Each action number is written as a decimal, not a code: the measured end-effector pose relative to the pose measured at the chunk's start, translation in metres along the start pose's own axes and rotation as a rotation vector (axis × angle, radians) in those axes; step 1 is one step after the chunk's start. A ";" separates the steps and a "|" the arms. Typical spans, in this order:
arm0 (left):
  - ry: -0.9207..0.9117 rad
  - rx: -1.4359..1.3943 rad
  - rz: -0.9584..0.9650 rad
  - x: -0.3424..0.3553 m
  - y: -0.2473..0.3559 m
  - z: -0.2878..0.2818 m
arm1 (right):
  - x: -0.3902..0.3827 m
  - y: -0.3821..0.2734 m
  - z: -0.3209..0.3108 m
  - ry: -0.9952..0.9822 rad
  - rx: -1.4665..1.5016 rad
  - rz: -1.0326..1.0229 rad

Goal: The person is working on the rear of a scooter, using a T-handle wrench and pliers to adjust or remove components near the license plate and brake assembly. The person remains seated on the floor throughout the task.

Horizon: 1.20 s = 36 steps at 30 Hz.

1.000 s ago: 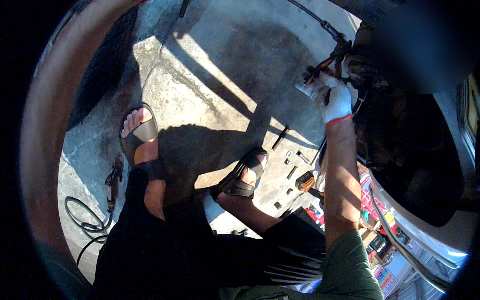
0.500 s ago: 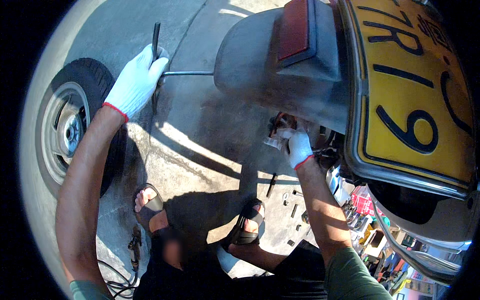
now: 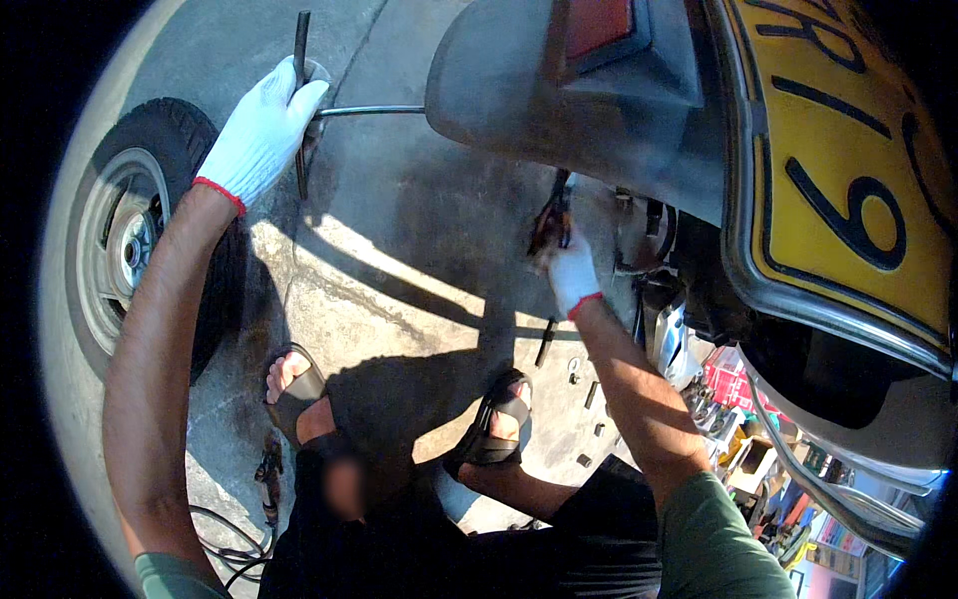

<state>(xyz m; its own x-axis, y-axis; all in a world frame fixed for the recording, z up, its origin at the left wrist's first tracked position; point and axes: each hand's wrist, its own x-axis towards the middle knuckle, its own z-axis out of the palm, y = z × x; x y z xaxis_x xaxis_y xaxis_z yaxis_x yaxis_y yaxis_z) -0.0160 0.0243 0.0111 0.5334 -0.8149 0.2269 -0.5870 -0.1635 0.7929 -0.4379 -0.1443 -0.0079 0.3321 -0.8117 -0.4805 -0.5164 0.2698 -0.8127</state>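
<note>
My left hand (image 3: pixel 261 132), in a white knitted glove with a red cuff, is closed round the dark crossbar of a T-handle wrench (image 3: pixel 301 42). The wrench's thin metal shaft runs right and disappears behind the dark rear mudguard (image 3: pixel 499 110). Under the mudguard, my gloved right hand (image 3: pixel 573 275) is closed on a dark, reddish-brown part (image 3: pixel 549 225) whose exact kind I cannot make out. Its upper end reaches the mudguard's lower edge. Most of my right fingers are hidden behind the part and the glove.
A removed wheel with its tyre (image 3: pixel 207 150) is on the left. Above right are a red reflector (image 3: pixel 599 25) and a yellow number plate (image 3: pixel 838 200). Sockets and a dark bar (image 3: pixel 545 342) are scattered on the concrete. A cabled tool (image 3: pixel 267 484) lies lower left; boxes and tools crowd lower right.
My right hand has moved slightly left, and the dark part now shows more fully. My left hand and the wrench have shifted a little up in view; the whole view has shifted too.
</note>
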 end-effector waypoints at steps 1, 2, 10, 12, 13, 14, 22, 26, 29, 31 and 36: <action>0.030 0.012 0.033 -0.001 -0.002 0.000 | -0.006 0.006 0.008 -0.010 0.168 0.063; -0.012 -0.034 -0.023 -0.001 0.000 -0.002 | -0.013 0.006 0.022 -0.014 0.337 0.130; -0.051 0.010 -0.025 0.007 -0.001 -0.001 | 0.002 0.006 0.000 0.113 0.091 -0.274; -0.044 -0.024 -0.058 -0.001 -0.003 -0.004 | 0.007 -0.029 0.014 0.174 0.124 -0.037; -0.049 -0.053 -0.099 -0.006 -0.001 -0.005 | 0.002 -0.046 0.027 0.220 0.155 -0.002; -0.060 -0.084 -0.133 -0.006 0.004 -0.005 | -0.008 -0.063 0.041 0.274 0.190 0.035; -0.118 -0.123 -0.234 -0.005 0.008 -0.009 | 0.005 -0.095 0.011 0.110 0.255 0.335; -0.074 -0.064 -0.175 0.003 0.002 -0.002 | 0.027 -0.077 -0.020 0.154 0.194 0.359; -0.084 -0.072 -0.192 0.004 0.007 -0.002 | 0.031 -0.074 -0.027 0.113 0.199 0.330; -0.111 -0.137 -0.255 -0.001 0.014 0.000 | 0.030 -0.073 -0.031 0.093 0.204 0.323; -0.066 -0.129 -0.265 -0.005 0.005 0.002 | 0.030 -0.070 -0.029 0.099 0.120 0.161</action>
<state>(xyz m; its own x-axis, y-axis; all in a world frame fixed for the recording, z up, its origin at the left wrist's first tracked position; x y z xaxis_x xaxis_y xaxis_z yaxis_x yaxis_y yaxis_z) -0.0230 0.0261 0.0125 0.6145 -0.7883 -0.0319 -0.3480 -0.3071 0.8858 -0.4147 -0.2028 0.0440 0.1712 -0.7985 -0.5771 -0.4570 0.4546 -0.7645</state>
